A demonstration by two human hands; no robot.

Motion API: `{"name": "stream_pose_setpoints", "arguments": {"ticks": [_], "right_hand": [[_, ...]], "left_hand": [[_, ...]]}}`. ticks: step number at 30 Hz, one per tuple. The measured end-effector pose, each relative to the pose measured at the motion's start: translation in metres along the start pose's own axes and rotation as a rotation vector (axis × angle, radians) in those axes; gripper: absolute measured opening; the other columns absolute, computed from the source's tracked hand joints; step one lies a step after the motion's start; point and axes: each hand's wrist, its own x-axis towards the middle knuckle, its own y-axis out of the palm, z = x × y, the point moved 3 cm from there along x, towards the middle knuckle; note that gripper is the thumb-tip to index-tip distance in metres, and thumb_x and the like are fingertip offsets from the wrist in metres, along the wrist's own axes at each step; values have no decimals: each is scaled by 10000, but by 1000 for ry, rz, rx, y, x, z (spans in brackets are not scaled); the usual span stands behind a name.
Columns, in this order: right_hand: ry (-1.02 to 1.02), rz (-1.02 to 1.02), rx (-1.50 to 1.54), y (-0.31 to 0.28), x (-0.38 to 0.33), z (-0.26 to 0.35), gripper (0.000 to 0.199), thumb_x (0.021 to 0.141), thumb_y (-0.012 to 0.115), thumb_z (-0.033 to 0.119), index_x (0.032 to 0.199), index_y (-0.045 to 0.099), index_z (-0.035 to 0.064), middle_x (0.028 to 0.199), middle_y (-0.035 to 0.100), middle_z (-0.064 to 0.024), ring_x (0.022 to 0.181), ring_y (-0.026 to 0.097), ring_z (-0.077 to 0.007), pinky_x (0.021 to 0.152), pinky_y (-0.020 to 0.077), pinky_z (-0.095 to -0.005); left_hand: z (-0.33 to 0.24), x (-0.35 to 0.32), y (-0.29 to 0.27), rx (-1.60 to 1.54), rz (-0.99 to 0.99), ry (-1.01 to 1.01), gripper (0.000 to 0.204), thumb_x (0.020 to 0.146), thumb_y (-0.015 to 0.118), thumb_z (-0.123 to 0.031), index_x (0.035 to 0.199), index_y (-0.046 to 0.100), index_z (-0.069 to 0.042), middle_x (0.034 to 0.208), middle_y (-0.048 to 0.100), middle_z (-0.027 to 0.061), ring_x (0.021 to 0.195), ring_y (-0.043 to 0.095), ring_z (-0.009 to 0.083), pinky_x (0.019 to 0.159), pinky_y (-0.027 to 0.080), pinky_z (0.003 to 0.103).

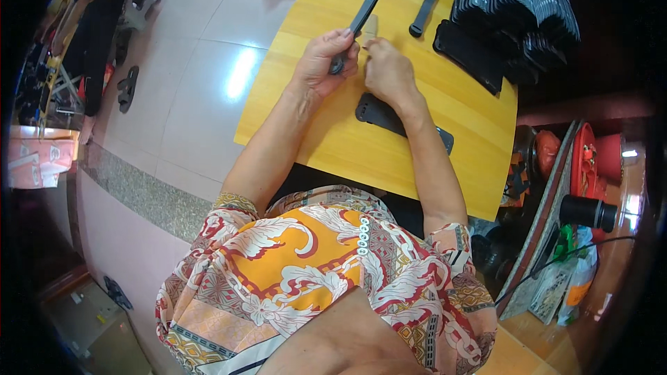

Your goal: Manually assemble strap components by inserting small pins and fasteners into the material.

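One dark strap [369,7] is gripped in the left hand [325,61], most of its length projecting beyond the fist. Just right of that grip, the right hand [390,76] is curled (whether anything is held cannot be told). Beneath its forearm, a black perforated panel [382,115] is laid.

Loose, short-sleeved blouse [278,236], busy mixed print. Front: mustard-orange ground with large white scrolled leaves edged in dark red. White flower motif [260,310] on the wearer's left side; chain-link motif [458,340] on the right. Grey-brown geometric bands, pale pink patches and a dark stripe between. Short column of round white marks [363,236] near centre; buttons or print, cannot tell. Neckline [359,293] V-shaped. Sleeves [226,221] wide, patterned. Left hand [323,62], right hand [389,73] and forearms [267,142] bare.
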Motion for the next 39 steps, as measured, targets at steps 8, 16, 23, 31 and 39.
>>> {"name": "stream_pose_setpoints", "arguments": {"ticks": [8, 16, 23, 31, 39], "right_hand": [[82, -266, 773, -21, -31, 8, 197, 841, 488, 35, 1003, 560, -52, 829, 591, -196, 740, 586, -342, 651, 476, -357], [-113, -291, 569, -21, -43, 28, 192, 819, 517, 8, 1002, 562, -28, 817, 596, -181, 748, 599, -331, 652, 482, -349], [27, -252, 704, -19, -54, 38, 141, 798, 536, -16, 938, 536, -4, 844, 609, -177, 786, 606, -340, 665, 486, -359], [93, -173, 768, -13, -54, 38, 97, 843, 524, 40, 923, 511, -13, 793, 602, -183, 737, 608, -331, 631, 477, -355], [290, 69, 1014, -1, -53, 34, 118, 875, 480, 80, 925, 507, -23, 618, 527, -50, 558, 495, -117, 512, 413, -285]], "left_hand": [[-1, -6, 21, -117, -134, -19, 130, 888, 498, -219, 946, 433, -123, 661, 485, 44, 510, 444, 133, 463, 345, 248], [1, -5, 16, -5, -200, 3, 169, 892, 469, -220, 1026, 446, -119, 656, 469, 50, 519, 433, 137, 466, 348, 246], [3, -9, 24, -67, -153, -2, 281, 906, 418, -248, 1135, 436, -85, 658, 451, 55, 554, 408, 142, 509, 357, 254], [2, -8, 24, -96, -157, 19, 289, 922, 379, -257, 1126, 439, -61, 653, 441, 59, 564, 404, 153, 523, 360, 263], [4, -6, 22, -48, -148, 24, 289, 926, 365, -257, 1118, 437, -54, 637, 435, 61, 543, 397, 159, 513, 351, 261]]}}
